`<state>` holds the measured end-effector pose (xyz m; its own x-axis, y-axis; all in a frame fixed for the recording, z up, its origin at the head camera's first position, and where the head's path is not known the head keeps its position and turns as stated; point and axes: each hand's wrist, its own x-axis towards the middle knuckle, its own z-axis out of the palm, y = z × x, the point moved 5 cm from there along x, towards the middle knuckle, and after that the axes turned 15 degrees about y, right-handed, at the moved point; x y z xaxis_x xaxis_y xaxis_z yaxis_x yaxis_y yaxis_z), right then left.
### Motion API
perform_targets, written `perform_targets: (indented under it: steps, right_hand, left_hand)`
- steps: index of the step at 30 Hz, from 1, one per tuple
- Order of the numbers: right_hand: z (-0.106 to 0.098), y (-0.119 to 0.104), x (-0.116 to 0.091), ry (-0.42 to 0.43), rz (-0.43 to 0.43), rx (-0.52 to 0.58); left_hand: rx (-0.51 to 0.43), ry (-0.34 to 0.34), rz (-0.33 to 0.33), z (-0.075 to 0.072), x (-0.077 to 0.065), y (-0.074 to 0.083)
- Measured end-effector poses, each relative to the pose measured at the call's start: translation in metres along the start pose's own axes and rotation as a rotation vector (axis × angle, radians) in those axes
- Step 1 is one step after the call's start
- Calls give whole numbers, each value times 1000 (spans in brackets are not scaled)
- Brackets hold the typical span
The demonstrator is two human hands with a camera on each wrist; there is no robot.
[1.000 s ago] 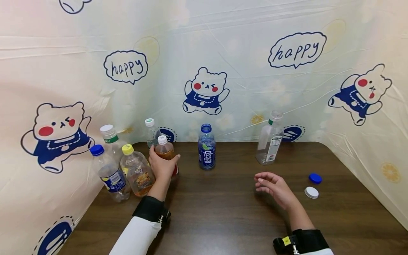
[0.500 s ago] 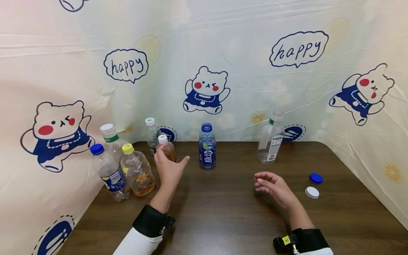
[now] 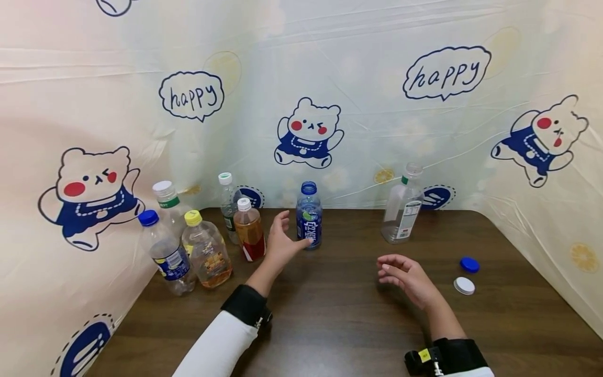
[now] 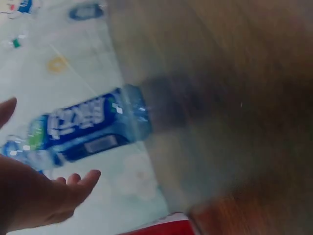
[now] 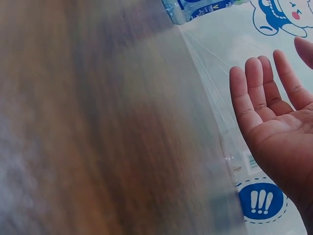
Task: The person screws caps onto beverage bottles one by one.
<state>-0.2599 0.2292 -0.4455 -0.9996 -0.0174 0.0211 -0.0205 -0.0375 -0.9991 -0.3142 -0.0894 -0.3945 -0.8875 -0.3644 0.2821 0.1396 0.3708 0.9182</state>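
Observation:
My left hand (image 3: 285, 243) is spread with thumb and fingers apart, just left of a blue plastic drink bottle (image 3: 309, 222). Its thumb overlaps the lower part of the label in the head view. The bottle stands upright with an uncapped blue neck; the left wrist view shows the same blue bottle (image 4: 93, 122) beyond the palm, nothing gripped. My right hand (image 3: 409, 280) hovers at the right with relaxed fingers and holds nothing. Behind it stands a clear uncapped bottle (image 3: 400, 214). Left of my left hand is a white-capped bottle of amber drink (image 3: 249, 230).
At the left stand a yellow-capped bottle (image 3: 207, 254), a blue-capped bottle (image 3: 167, 251), a white-capped bottle with a green band (image 3: 170, 212) and a small clear bottle (image 3: 227, 207). A blue cap (image 3: 469, 264) and a white cap (image 3: 464, 285) lie at the right on the table (image 3: 330, 324).
My left hand has let go of the amber drink bottle and moved right to the blue bottle. The amber bottle stays among the left group. My right hand has hardly moved.

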Motion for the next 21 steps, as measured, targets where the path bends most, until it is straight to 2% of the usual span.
perform_targets:
  steps: [4, 10, 15, 21]
  right_hand:
    - [-1, 0, 0, 5, 2, -5]
    - [-1, -1, 0, -8, 0, -9]
    - [-1, -2, 0, -8, 9, -8]
    - [0, -3, -1, -23, 13, -17]
  left_hand:
    - [7, -49, -24, 16, 15, -10]
    - [-28, -93, -60, 32, 34, -24]
    - [-85, -133, -99, 41, 43, -31]
    - [-110, -152, -127, 47, 47, -30]
